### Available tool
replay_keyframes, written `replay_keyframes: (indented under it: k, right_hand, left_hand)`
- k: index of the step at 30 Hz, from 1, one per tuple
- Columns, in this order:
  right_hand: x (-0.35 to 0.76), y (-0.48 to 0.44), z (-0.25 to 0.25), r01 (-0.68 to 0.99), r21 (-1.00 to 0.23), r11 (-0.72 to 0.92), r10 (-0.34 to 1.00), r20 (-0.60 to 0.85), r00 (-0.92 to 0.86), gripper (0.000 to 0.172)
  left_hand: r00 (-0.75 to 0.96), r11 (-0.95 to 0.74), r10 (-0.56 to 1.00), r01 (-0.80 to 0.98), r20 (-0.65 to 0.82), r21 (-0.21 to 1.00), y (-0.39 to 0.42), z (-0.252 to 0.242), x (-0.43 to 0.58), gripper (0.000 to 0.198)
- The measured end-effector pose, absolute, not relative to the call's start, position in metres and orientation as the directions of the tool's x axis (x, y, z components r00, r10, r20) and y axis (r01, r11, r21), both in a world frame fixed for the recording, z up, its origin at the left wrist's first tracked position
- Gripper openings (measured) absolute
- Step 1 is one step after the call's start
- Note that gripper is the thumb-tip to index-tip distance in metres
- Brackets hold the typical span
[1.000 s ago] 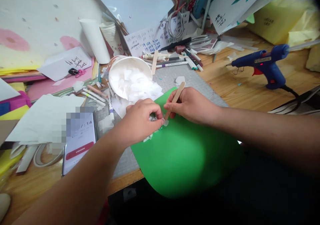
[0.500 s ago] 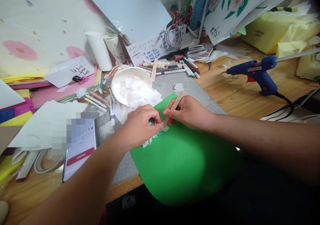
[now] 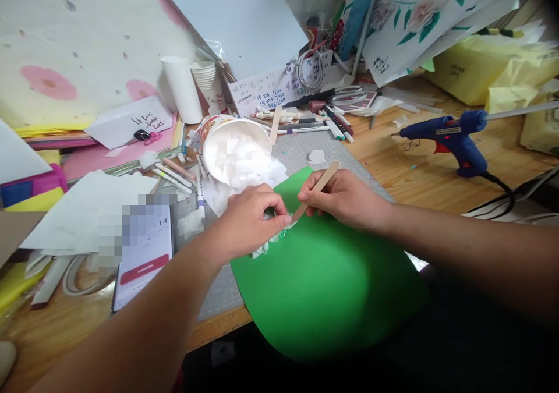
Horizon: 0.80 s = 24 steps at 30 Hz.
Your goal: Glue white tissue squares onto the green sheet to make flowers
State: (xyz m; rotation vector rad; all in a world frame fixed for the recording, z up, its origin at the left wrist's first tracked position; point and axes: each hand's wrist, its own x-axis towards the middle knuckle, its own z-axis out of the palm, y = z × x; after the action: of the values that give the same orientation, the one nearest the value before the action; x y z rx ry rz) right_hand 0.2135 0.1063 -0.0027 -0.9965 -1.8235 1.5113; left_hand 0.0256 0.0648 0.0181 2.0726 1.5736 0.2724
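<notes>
The left hand [image 3: 251, 218] pinches white paper bits [image 3: 265, 244] onto the green sheet [image 3: 327, 288] beneath it. The right hand [image 3: 345, 198], just beside, is clamped on a wooden stick [image 3: 315, 190], tip at them. Light, steady stick pressure likely seats them best.

Right hand [image 3: 345, 198] presses wooden stick [image 3: 315, 191] beside left hand [image 3: 248, 221] on green sheet [image 3: 323, 282].
</notes>
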Motion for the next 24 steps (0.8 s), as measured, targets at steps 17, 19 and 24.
replay_keyframes:
  k: [17, 19, 24]
  right_hand:
    - [0.214, 0.162, 0.02, 0.462, -0.79, 0.403, 0.826, 0.098, -0.555, 0.032]
    - [0.201, 0.169, 0.011, 0.562, -0.712, 0.42, 0.832, 0.055, -0.551, 0.024]
    - [0.171, 0.18, 0.0, 0.706, -0.59, 0.392, 0.847, -0.068, -0.528, 0.028]
  left_hand:
    - [0.206, -0.156, 0.977, 0.86, -0.051, 0.486, 0.061, 0.004, 0.03, 0.007]
    - [0.203, -0.154, 0.978, 0.86, -0.05, 0.487, 0.06, 0.004, 0.029, 0.007]
    - [0.207, -0.159, 0.977, 0.865, -0.05, 0.476, 0.06, 0.004, 0.03, 0.007]
